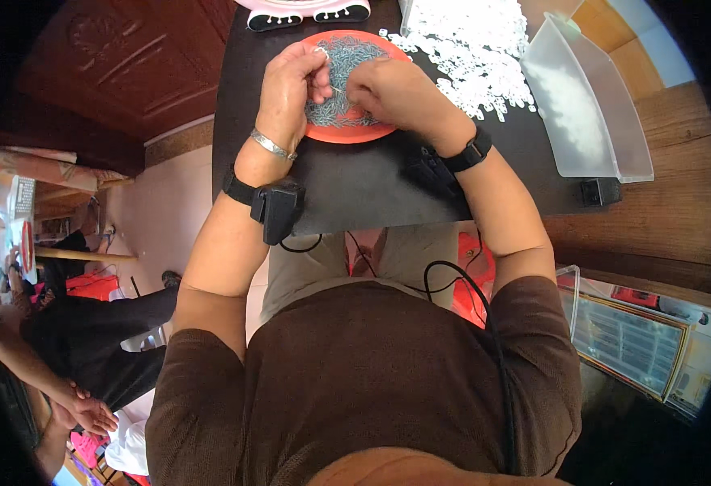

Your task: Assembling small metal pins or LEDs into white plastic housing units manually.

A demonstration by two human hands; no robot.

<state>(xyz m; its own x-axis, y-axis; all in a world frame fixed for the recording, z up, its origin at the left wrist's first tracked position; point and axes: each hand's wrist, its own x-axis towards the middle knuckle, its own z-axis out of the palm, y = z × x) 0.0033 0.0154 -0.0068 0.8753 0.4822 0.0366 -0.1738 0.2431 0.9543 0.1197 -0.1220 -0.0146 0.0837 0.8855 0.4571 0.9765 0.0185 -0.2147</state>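
Two hands at the orange plate (347, 138), head view. Left hand (289, 79) across its left rim, thumb and forefinger apparently pinching a small white piece (321, 51). Right hand (396, 89) curled over its right half; grip hidden, cannot tell. Grey screws (359, 55) heaped on plate, beneath and between, axes mixed, both hands near. Room over black tabletop (355, 190), plate's near side; white clips (473, 81) crowding beyond right rim.

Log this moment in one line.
left hand: pinching small white piece; right hand: over grey metal pieces; orange plate: on black table

Brown shirt (388, 364), silver bracelet (272, 146) and black wristbands (240, 191) are worn.
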